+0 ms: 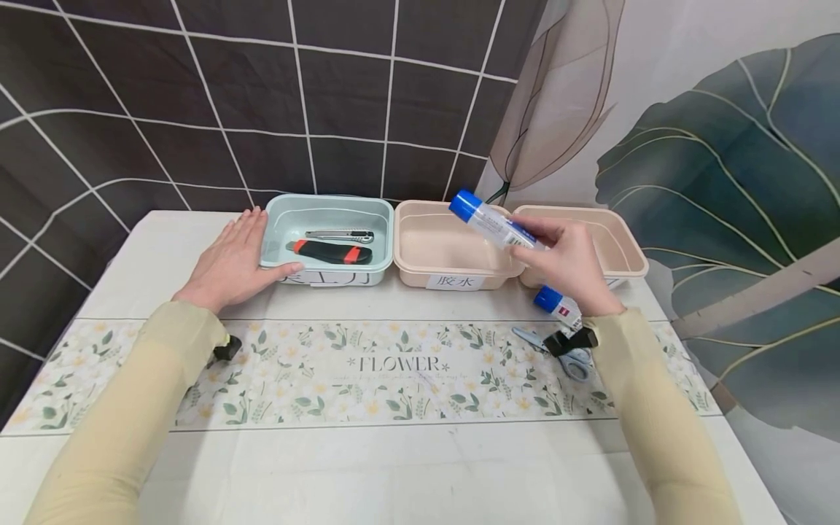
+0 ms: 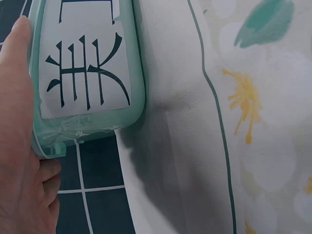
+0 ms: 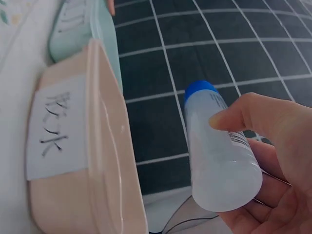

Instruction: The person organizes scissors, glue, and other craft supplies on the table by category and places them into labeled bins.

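My right hand [image 1: 567,259] holds a clear glue bottle [image 1: 492,222] with a blue cap, tilted above the middle pink bin [image 1: 453,273]; the right wrist view shows the thumb on the bottle's side [image 3: 214,161]. My left hand [image 1: 230,259] rests against the left side of the light blue bin [image 1: 387,240], fingers straight and thumb at the front rim. Inside that bin lie a slim silver box cutter [image 1: 341,235] and a black and red box cutter [image 1: 331,251]. The bottom of the middle bin that shows is bare.
A second pink bin [image 1: 630,248] stands at the right, partly behind my right hand. On the table [image 1: 394,467] below it lie another blue-capped bottle [image 1: 558,306] and grey-blue scissors [image 1: 574,364], partly covered by the wrist strap. A dark tiled-pattern cloth [image 1: 262,87] hangs behind the bins.
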Motion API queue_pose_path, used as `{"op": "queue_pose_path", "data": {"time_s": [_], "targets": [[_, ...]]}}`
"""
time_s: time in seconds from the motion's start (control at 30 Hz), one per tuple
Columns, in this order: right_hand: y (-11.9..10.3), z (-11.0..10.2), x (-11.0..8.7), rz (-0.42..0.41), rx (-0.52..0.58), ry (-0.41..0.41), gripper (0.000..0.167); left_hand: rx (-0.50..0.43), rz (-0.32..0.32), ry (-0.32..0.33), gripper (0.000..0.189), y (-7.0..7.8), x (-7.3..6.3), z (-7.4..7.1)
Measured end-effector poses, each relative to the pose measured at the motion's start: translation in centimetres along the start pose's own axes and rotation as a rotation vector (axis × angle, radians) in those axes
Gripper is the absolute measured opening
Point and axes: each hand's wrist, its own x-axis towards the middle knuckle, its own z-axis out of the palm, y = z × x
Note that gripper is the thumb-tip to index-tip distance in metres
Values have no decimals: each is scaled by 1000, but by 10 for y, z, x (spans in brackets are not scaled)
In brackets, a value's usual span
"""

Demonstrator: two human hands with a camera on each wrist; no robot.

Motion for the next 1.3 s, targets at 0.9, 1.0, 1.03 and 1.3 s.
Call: {"op": "queue_pose_path", "data": {"time_s": [0.9, 1.0, 1.03, 1.3], "targets": [[25, 52, 63, 77, -6, -210, 42, -10, -3, -6, 116, 3, 0, -2], [31, 59, 66, 79, -34, -226, 41, -11, -1, -6, 116, 3, 0, -1], [33, 61, 67, 67, -52, -232, 40, -10, -1, -6, 116, 3, 0, -2], [42, 74, 77, -24, -130, -296, 36, -8, -1, -12, 116, 3, -1, -2]]}}
